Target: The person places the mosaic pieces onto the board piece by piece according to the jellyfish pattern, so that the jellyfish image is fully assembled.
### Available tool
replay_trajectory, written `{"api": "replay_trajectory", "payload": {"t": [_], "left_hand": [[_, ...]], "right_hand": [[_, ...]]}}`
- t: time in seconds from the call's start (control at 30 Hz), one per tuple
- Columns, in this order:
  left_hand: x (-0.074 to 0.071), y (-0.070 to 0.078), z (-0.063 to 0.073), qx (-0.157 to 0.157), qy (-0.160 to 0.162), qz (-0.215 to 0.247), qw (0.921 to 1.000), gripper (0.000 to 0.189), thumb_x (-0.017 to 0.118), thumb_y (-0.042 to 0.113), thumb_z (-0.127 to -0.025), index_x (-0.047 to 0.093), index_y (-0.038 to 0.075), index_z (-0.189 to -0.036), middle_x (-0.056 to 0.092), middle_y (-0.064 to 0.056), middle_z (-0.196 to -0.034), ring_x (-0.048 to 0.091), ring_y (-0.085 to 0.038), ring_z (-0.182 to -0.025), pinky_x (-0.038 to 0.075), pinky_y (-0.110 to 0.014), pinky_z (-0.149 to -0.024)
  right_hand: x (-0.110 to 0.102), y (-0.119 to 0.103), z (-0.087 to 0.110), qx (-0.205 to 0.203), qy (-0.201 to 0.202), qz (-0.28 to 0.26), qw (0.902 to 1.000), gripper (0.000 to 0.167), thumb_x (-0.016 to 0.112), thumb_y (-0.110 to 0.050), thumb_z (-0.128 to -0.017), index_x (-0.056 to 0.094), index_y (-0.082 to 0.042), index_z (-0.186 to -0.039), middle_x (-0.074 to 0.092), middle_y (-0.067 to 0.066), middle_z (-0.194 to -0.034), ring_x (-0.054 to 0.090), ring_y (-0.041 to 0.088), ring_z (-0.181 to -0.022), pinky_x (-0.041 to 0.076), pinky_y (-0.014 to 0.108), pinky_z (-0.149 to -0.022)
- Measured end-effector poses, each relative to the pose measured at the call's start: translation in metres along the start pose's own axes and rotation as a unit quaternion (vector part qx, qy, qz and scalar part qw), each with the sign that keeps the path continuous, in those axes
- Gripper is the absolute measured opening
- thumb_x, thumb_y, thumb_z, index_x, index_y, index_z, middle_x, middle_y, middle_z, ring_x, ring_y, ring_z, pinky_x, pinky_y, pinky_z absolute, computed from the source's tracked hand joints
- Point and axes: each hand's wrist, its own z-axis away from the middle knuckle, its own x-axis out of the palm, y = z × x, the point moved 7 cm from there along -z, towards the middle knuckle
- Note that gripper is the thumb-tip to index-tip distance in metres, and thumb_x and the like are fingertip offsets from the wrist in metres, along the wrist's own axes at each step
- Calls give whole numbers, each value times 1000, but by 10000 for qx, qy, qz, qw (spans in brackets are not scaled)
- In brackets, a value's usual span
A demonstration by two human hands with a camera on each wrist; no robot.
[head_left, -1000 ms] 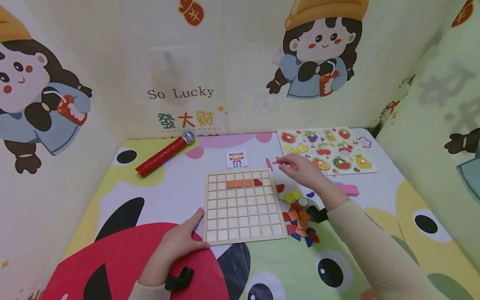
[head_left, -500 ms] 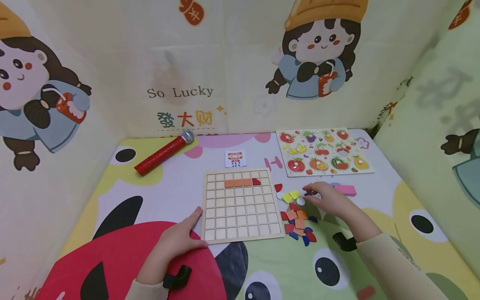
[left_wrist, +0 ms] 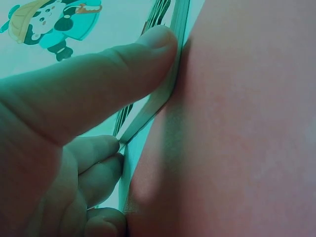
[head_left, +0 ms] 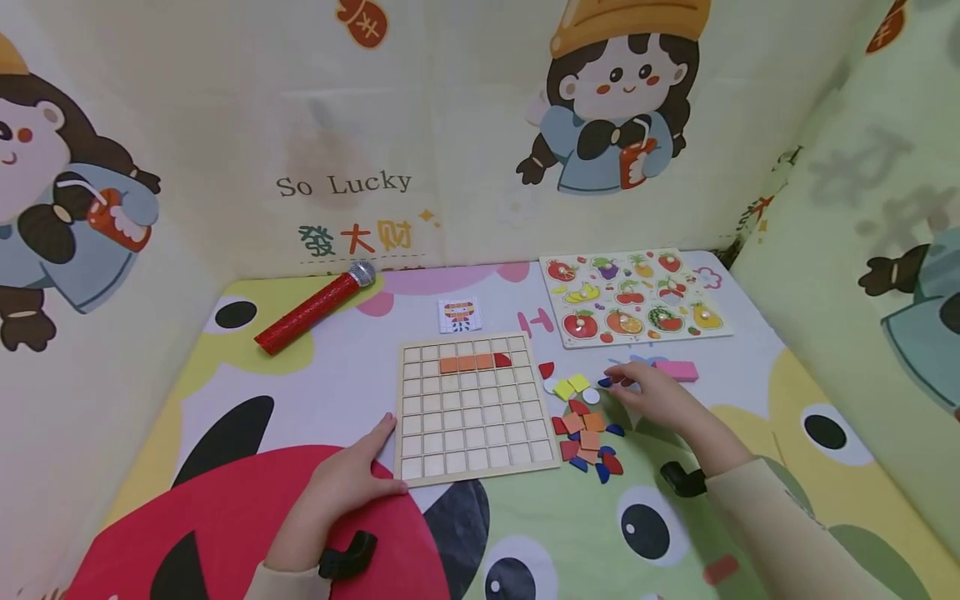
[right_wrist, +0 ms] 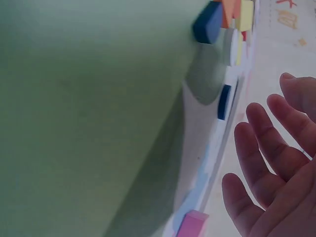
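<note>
A wooden grid board (head_left: 480, 477) lies on the table, with three orange squares (head_left: 467, 363) and a red quarter-round piece (head_left: 502, 360) in one of its upper rows. My left hand (head_left: 345, 479) touches the board's near left corner, thumb at the front edge and fingers along the left side. In the left wrist view, the thumb (left_wrist: 133, 74) presses that edge. My right hand (head_left: 660, 396) hovers over a blue half-round piece (head_left: 605, 382) right of the board. The right wrist view shows its fingers (right_wrist: 261, 143) loosely spread, apart from the blue piece (right_wrist: 224, 102).
Loose orange, red and blue pieces (head_left: 590, 442) lie right of the board, with yellow squares (head_left: 572, 387) and a white disc (head_left: 591, 396). Behind are a pattern card (head_left: 459, 315), a fruit puzzle (head_left: 637, 297) and a red microphone (head_left: 311, 312). A pink block (head_left: 677, 371) lies right.
My right hand has moved from beside the fruit puzzle nearer to me and to the right, over the blue piece. The left hand stays at the board's corner. The head view has shifted slightly.
</note>
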Motion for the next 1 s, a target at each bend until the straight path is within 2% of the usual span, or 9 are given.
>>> {"api": "replay_trajectory", "payload": {"t": [0.2, 0.4, 0.6, 0.87, 1.0], "left_hand": [[-1, -3, 0, -16, 28, 21, 10000, 114, 84, 43, -48, 26, 24, -144, 43, -9, -139, 51, -24, -108, 53, -33, -60], [-2, -5, -1, -25, 23, 45, 10000, 114, 84, 44, -48, 26, 24, -144, 42, -9, -140, 50, -25, -111, 53, -34, -61], [0, -4, -1, -42, -49, 43, 10000, 114, 84, 44, -48, 26, 26, -144, 42, -7, -140, 49, -24, -111, 53, -34, -62], [0, -2, -1, -25, -35, 51, 10000, 113, 84, 45, -48, 27, 27, -143, 42, -7, -139, 50, -23, -108, 52, -32, -61], [0, -2, 0, -29, -11, 24, 10000, 113, 84, 44, -48, 27, 27, -143, 43, -6, -139, 51, -23, -108, 52, -32, -60]], "right_hand": [[6, -9, -13, -91, -345, 7, 9994, 36, 56, -22, -90, 55, -7, -122, 60, 10, -111, 53, 24, -100, 46, 46, -88], [2, -34, -38, -398, -386, 249, 9981, 36, 56, -21, -90, 55, -6, -123, 59, 11, -113, 53, 27, -103, 44, 47, -90], [14, -52, -63, -492, -608, 444, 9959, 32, 56, -22, -90, 58, -12, -120, 59, 8, -112, 53, 24, -102, 45, 44, -89], [30, -58, -80, -432, -820, 644, 9936, 31, 59, -17, -86, 61, -16, -117, 58, 5, -110, 50, 19, -95, 48, 36, -83], [35, -58, -83, -554, -800, 911, 9911, 29, 60, -17, -86, 62, -16, -115, 56, 5, -107, 48, 18, -90, 48, 32, -79]]}}
